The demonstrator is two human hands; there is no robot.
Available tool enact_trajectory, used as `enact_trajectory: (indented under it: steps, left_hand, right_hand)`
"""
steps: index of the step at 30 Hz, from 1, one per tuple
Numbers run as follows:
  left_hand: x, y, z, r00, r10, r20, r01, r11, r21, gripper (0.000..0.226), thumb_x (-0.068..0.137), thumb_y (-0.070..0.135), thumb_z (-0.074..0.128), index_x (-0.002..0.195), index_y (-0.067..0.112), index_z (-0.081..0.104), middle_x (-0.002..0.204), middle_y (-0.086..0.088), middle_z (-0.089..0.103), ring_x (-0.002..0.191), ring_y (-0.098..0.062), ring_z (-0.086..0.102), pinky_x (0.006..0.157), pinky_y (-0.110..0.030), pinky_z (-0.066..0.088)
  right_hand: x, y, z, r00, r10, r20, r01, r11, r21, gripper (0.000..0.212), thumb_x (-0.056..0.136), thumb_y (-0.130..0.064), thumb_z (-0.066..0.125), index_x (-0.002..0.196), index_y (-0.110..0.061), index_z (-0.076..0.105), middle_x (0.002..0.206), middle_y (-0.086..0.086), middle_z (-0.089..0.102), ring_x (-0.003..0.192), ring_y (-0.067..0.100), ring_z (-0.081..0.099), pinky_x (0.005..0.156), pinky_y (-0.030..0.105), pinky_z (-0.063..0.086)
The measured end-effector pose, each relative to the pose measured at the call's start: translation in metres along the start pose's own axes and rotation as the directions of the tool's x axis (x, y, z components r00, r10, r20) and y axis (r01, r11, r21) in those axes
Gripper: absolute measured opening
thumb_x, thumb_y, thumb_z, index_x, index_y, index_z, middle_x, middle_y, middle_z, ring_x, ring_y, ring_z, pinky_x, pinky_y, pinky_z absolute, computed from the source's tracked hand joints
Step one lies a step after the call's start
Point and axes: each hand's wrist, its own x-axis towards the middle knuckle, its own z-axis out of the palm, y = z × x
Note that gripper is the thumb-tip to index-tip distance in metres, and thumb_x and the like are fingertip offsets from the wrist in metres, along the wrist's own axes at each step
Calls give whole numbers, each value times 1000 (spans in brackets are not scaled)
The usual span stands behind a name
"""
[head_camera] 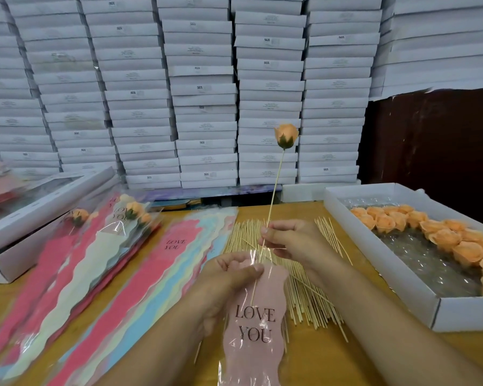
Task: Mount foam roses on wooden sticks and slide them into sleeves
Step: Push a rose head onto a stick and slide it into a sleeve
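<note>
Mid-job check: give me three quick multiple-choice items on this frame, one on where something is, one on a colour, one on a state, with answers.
1. Where is the box of loose roses?
A. on the person's right
B. on the person's left
C. on the stacked boxes

2. What colour is the sleeve being held?
A. blue
B. pink
C. green

3. How far is the stick into the sleeve?
A. fully in
C. not touching it
B. only its lower end

Answers:
1 A: the white tray of orange roses sits at the table's right side.
2 B: the sleeve gripped by the left hand is pink, printed LOVE YOU.
3 B: the right hand pinches the stick, whose rose stands high above the sleeve.
</note>
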Motion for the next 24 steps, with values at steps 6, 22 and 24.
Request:
enact_trajectory:
  steps: [6,22,24]
  left_hand:
    - [-1,-2,0,1000,-18,-17,18,1000,12,92,55,18,94,135,0,53,111,-25,70,87,-33,71,86,-43,55]
    - [-1,5,4,999,35,32,-32,996,-77,46,63,1,84,105,4,64,86,-17,75,73,-22,75,60,-24,58]
    - [-3,4,5,1000,14,11,-14,998,-64,63,60,5,87,117,4,60,93,-19,76,79,-25,74,66,-30,59]
  right_hand:
    - [4,-5,1,992,-93,-87,91,995,-29,44,87,-12,73,123,-30,57,91,1,77,75,12,73,59,21,55]
    - [-15,2,4,977,-178,122,193,972,-131,25,102,-29,48,103,-34,73,103,-20,73,97,-13,61,82,21,42]
    - [-15,6,7,977,-192,98,202,972,-115,25,102,-26,49,102,-32,74,102,-17,74,96,-12,62,82,19,41]
